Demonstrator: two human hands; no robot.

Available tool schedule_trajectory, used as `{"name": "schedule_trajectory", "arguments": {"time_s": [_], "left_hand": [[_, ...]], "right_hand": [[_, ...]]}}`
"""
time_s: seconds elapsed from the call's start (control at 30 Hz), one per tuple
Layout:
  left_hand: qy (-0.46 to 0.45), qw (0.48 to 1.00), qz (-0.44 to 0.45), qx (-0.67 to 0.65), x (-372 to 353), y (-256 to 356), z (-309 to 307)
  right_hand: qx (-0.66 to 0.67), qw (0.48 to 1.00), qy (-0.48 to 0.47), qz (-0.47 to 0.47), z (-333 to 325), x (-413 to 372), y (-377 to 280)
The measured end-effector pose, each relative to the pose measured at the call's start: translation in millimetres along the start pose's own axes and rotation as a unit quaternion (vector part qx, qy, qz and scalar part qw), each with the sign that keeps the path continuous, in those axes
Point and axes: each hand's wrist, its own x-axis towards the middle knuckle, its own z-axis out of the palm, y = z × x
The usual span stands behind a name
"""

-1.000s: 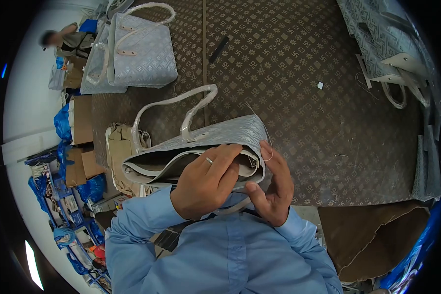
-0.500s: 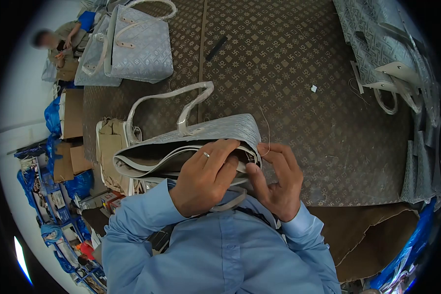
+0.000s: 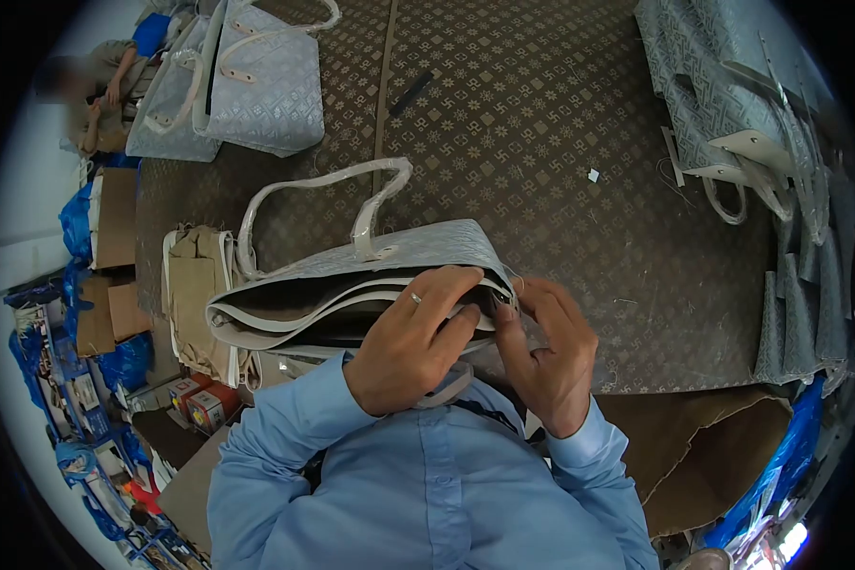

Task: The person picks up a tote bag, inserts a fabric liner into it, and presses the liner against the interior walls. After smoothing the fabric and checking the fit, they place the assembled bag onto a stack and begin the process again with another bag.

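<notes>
A silver-grey patterned handbag [image 3: 437,245] lies tilted before me, its mouth facing my body and its layered pale lining edges showing. One plastic-wrapped handle [image 3: 328,175] arches away over the table. My left hand [image 3: 410,344], with a ring, reaches over the mouth and grips the layered edges near the right end. At the bag's right corner my right hand [image 3: 556,356] is closed in a pinch, thumb inside the rim and fingers outside. A fine thread shows faintly by those fingers; whether they also hold a needle is hidden.
More silver-grey bags [image 3: 266,90] stand at the far left, and patterned bag pieces [image 3: 731,114] with handles hang at the right. Folded beige pieces [image 3: 196,285] lie left of the bag. A dark strip [image 3: 411,94] and a white scrap [image 3: 594,176] rest on the table. Another person sits far left.
The view has shifted slightly. My right thumb has moved a little at the bag's corner, and the thread loop that stood above it has drawn in. My left hand keeps its grip.
</notes>
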Motion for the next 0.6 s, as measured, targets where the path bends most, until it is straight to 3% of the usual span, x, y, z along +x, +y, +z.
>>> {"name": "schedule_trajectory", "arguments": {"time_s": [0.43,0.6], "left_hand": [[0.035,0.999,0.008,-0.016,-6.0,2.6,6.7],[0.036,0.997,0.014,0.074,-5.1,7.8,-1.7]], "right_hand": [[0.017,1.000,0.012,-0.016,-2.3,-2.3,3.2],[0.031,0.999,0.030,-0.010,0.0,-3.1,5.3]]}}
